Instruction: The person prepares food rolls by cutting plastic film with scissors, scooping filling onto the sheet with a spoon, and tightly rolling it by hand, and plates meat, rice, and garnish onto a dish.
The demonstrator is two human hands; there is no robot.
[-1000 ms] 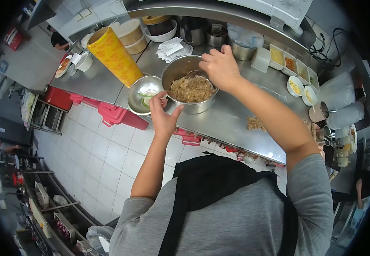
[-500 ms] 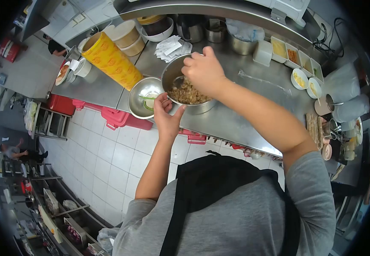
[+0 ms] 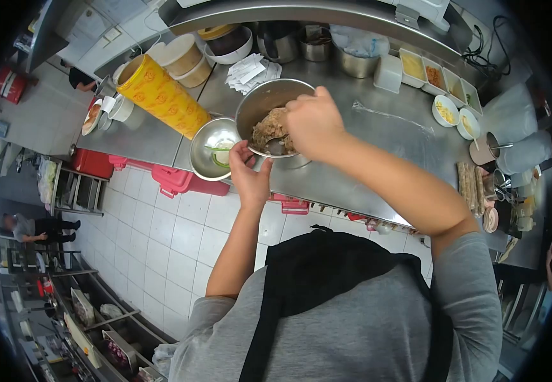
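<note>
A deep steel pot (image 3: 253,102) stands tilted toward me on the counter, with brownish minced filling (image 3: 268,125) inside. My left hand (image 3: 251,180) is closed on the pot's near rim, thumb outside. Over the pot's right side, my right hand (image 3: 317,125) is a fist around a metal spoon (image 3: 277,147). The spoon's bowl lies in the filling near the front wall, and its handle is hidden by my fingers. Just left of the pot sits a shallow steel bowl (image 3: 201,167), holding a green strip (image 3: 217,149) and something pale.
A large yellow patterned roll (image 3: 161,95) leans left of the bowl. Behind the pot lie white paper slips (image 3: 250,72). Ingredient trays (image 3: 412,67) and two small white bowls (image 3: 445,111) stand at right. Pink bins (image 3: 180,181) sit under the counter. Another person (image 3: 40,229) stands far left.
The spoon has moved from the back left of the pot to its front, and the filling is now heaped toward the back. My left hand keeps its hold on the rim.
</note>
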